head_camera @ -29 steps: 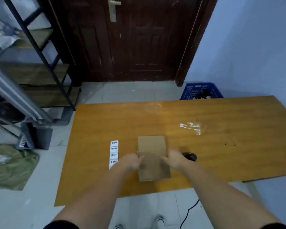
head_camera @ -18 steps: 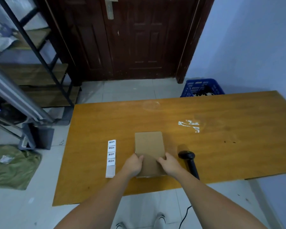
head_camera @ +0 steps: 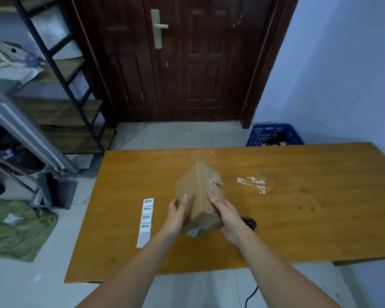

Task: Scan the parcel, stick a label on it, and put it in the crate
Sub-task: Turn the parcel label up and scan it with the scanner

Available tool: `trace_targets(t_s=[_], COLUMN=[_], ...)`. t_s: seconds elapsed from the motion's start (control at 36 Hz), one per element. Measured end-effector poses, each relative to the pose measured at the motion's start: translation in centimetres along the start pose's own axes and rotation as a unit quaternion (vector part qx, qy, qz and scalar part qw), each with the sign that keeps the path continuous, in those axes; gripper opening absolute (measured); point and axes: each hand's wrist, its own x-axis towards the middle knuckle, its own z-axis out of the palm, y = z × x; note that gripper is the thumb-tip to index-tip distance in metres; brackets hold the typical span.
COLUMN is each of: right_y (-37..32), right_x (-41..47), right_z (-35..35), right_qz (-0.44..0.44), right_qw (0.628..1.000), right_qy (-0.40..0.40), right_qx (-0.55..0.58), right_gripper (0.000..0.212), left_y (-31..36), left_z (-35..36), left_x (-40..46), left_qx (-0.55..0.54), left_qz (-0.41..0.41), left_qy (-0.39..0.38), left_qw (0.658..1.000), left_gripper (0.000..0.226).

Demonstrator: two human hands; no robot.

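Observation:
A brown cardboard parcel [head_camera: 198, 192] is lifted off the wooden table [head_camera: 298, 218] and tilted on edge, a taped, torn side facing right. My left hand [head_camera: 177, 215] grips its left face and my right hand [head_camera: 228, 218] its right face and near end. A strip of white labels [head_camera: 146, 218] lies on the table just left of my left hand. A black handheld scanner [head_camera: 249, 223] lies behind my right hand, mostly hidden, its cable hanging below the table edge. The blue crate [head_camera: 273, 133] stands on the floor beyond the table's far right.
A dark wooden door [head_camera: 187, 63] is straight ahead. A black metal shelving rack [head_camera: 60, 90] with clutter fills the left side. A green cloth bag [head_camera: 16, 230] lies on the floor at left. White tape residue [head_camera: 251, 183] marks the tabletop.
The parcel lay flat on the table under both hands; now it is raised and turned up on edge between them. The view has tilted a little.

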Motion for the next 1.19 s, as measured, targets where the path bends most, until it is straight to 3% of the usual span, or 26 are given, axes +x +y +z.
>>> trace_targets(t_s=[0.08,0.17,0.22,0.31,0.5,0.58,0.69,0.75,0.89,0.97,1.08,1.14,1.19], right_y=[1.7,3.4,4.6,5.7,6.5,6.4,6.6,6.3,5.2,4.9,5.6,6.2,6.7], right_x=[0.0,-0.5,-0.7,-0.5,0.7,0.9,1.1,1.0,1.2,1.1,1.1,1.2,1.4], right_z=[0.2,0.6,0.9,1.0,-0.8,-1.6,-1.4,-1.2,-1.2,-0.9,-1.2,-1.4,-1.6], right_qz=[-0.013,-0.058,-0.073,-0.051,0.007,0.062,0.117,0.088,-0.001,-0.039,-0.095,-0.084,-0.062], right_qw=[0.999,0.99,0.985,0.988,0.987,0.988,0.988,0.993,0.988,0.978,0.953,0.955,0.958], right_qy=[0.024,0.023,0.025,0.021,-0.013,-0.012,-0.041,-0.042,-0.046,-0.057,0.007,0.062,0.092], right_qx=[-0.041,-0.125,-0.157,-0.146,-0.161,-0.143,-0.09,-0.073,-0.146,-0.196,-0.288,-0.279,-0.266], right_gripper=[0.077,0.056,0.057,0.058,0.06,0.08,0.067,0.058,0.05,0.049,0.072,0.091,0.097], left_y=[-1.2,-2.8,-3.8,-4.6,-6.0,-6.1,-5.9,-5.8,-5.3,-5.2,-5.1,-5.2,-5.6], left_z=[-0.3,0.1,0.8,1.1,0.2,0.5,1.0,0.8,-0.5,-0.5,-0.7,-0.9,-0.9], left_x=[-0.4,-0.6,-0.7,-0.9,-0.1,0.5,0.7,0.9,0.8,0.9,1.1,1.3,1.5], left_qx=[0.0,-0.019,0.009,0.053,0.09,0.131,0.173,0.158,0.111,0.169,0.158,0.128,0.098], left_qz=[-0.042,-0.031,-0.013,0.007,0.027,0.054,0.099,0.088,0.043,0.008,-0.031,-0.039,-0.048], left_qy=[-0.055,-0.095,-0.062,-0.001,-0.017,0.035,0.104,0.105,0.075,0.073,0.077,0.073,0.059], left_qw=[0.998,0.995,0.998,0.999,0.995,0.989,0.975,0.978,0.99,0.983,0.984,0.988,0.992], left_gripper=[0.117,0.082,0.064,0.056,0.054,0.072,0.066,0.071,0.135,0.145,0.121,0.104,0.085])
